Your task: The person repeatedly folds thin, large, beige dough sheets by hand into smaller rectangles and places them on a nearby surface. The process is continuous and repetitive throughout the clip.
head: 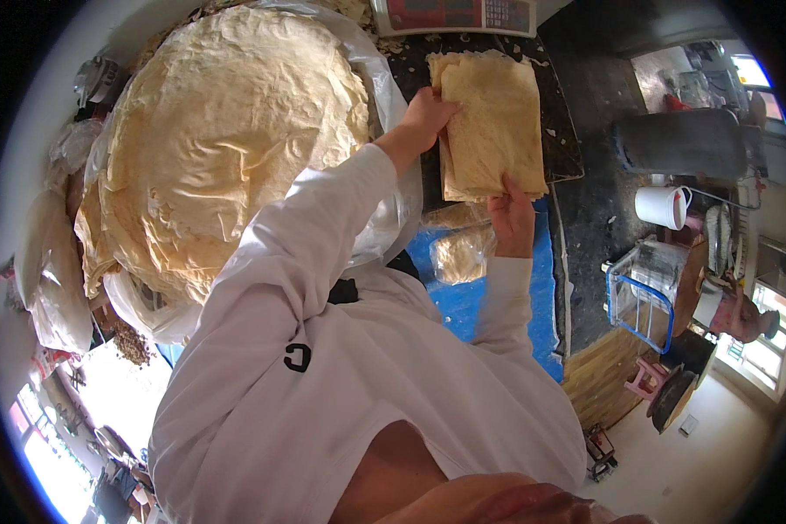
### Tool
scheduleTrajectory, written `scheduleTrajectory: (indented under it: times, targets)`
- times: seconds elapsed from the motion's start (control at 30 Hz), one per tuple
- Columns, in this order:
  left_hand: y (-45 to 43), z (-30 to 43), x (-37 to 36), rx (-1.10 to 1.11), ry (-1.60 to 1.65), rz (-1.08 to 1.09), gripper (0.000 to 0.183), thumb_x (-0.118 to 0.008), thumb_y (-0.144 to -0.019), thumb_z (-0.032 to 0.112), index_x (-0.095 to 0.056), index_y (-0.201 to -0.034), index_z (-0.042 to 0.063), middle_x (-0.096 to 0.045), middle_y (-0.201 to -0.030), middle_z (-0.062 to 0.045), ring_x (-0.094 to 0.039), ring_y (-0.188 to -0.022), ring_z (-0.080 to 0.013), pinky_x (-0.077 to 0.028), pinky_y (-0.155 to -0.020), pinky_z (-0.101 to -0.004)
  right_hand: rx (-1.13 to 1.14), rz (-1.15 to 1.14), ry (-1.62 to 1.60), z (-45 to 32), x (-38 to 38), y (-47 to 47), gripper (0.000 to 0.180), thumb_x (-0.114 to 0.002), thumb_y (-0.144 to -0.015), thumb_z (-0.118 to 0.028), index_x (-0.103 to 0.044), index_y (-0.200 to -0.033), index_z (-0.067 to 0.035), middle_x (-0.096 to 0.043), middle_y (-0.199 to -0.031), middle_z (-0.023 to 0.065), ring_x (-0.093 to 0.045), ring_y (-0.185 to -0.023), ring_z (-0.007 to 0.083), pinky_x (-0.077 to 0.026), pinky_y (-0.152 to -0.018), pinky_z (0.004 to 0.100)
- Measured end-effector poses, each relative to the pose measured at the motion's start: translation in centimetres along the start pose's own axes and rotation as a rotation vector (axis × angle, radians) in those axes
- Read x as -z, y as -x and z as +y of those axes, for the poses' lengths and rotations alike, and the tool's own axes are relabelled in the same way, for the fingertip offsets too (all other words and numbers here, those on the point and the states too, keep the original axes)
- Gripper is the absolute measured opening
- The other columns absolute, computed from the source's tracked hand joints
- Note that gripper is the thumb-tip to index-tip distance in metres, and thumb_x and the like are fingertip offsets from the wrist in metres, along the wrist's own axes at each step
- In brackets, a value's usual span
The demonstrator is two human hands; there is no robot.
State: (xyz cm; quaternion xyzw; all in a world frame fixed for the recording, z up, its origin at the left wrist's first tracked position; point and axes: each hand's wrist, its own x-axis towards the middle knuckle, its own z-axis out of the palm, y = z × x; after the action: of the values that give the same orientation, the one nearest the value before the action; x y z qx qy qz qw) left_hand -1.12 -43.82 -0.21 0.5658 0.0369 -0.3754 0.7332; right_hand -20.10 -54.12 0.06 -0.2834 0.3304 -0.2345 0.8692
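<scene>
A stack of folded thin flatbread sheets [491, 128] rests on a dark, crumb-strewn surface in front of me. My left hand [432, 118] grips the stack's left edge, thumb on top. At the near edge, my right hand [514, 219] pinches the sheets, with a finger or thumb over the top and the rest partly hidden below. To the left rises a large pile of round, wrinkled flatbread [236, 137], partly wrapped in clear plastic sheeting [393, 190]. Below the stack, a clear plastic bag of folded flatbread [462, 254] lies on a blue surface [458, 311].
A digital scale [458, 16] with a keypad stands behind the stack. Filled plastic bags [56, 275] line the far left. On the right are a white bucket [661, 207], a blue-framed cart [642, 308] and a pink stool [646, 380]. Another person [737, 314] is farther off.
</scene>
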Motion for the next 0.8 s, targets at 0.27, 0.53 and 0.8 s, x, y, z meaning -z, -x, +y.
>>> scheduleTrajectory:
  times: [0.27, 0.53, 0.8]
  targets:
    - [6.0, -5.4, -3.1, -1.005, -1.624, 0.075, 0.071, -0.051, -0.090, 0.047, -0.041, -0.140, -0.003, -0.037, -0.146, -0.022, -0.023, -0.141, -0.0388, -0.014, -0.117, -0.0504, 0.672, 0.109, 0.711, -0.6, 2.8, -0.1, 0.041, -0.065, -0.089, -0.008, -0.051, -0.127, 0.001, -0.055, -0.126, 0.0149, -0.054, -0.118, 0.0267, -0.044, -0.101, 0.0387]
    - [7.9, -3.5, -1.0, -1.034, -1.396, -0.232, 0.058, -0.053, -0.092, 0.042, -0.054, -0.127, -0.004, -0.048, -0.137, -0.023, -0.034, -0.137, -0.0387, -0.022, -0.115, -0.0478, 0.941, -0.145, 1.869, -4.2, 3.4, -0.6, 0.024, -0.057, -0.096, -0.018, -0.066, -0.114, -0.007, -0.063, -0.120, 0.0132, -0.053, -0.120, 0.0370, -0.038, -0.107, 0.0444]
    - [16.1, 2.3, 17.7, -0.843, -1.348, 0.522, 0.038, -0.068, -0.087, 0.033, -0.063, -0.119, 0.013, -0.061, -0.118, -0.014, -0.060, -0.107, -0.0326, -0.050, -0.091, -0.0460, 1.128, -0.174, 1.457, -1.1, -3.8, 3.8, 0.014, -0.060, -0.092, -0.006, -0.068, -0.103, -0.004, -0.068, -0.106, 0.0134, -0.063, -0.102, 0.0315, -0.048, -0.092, 0.0406]
